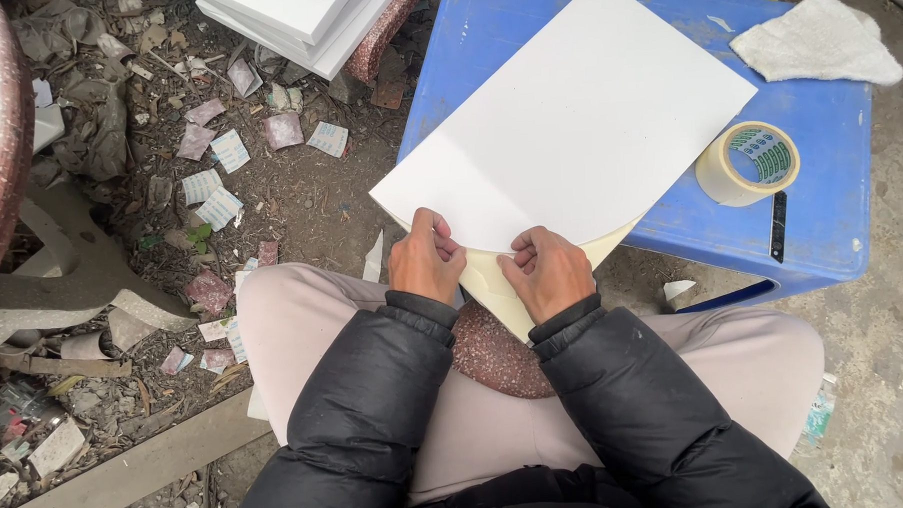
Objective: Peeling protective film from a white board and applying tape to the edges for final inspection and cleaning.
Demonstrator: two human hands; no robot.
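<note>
A large white sheet [577, 119] lies on a blue plastic table [829, 171], its near edge hanging over my lap. Under that edge a cream-coloured layer [498, 292] curls away from the white face. My left hand [427, 260] pinches the sheet's near edge from the left. My right hand [547, 271] grips the same edge just to the right, fingers on the cream layer. Both arms wear black padded sleeves.
A roll of cream tape [747, 164] and a black cutter [777, 228] lie on the table's right side, a white rag [814, 41] at its far corner. A stack of white boards [303, 24] stands on littered ground at upper left. A speckled red stone seat [495, 358] shows between my knees.
</note>
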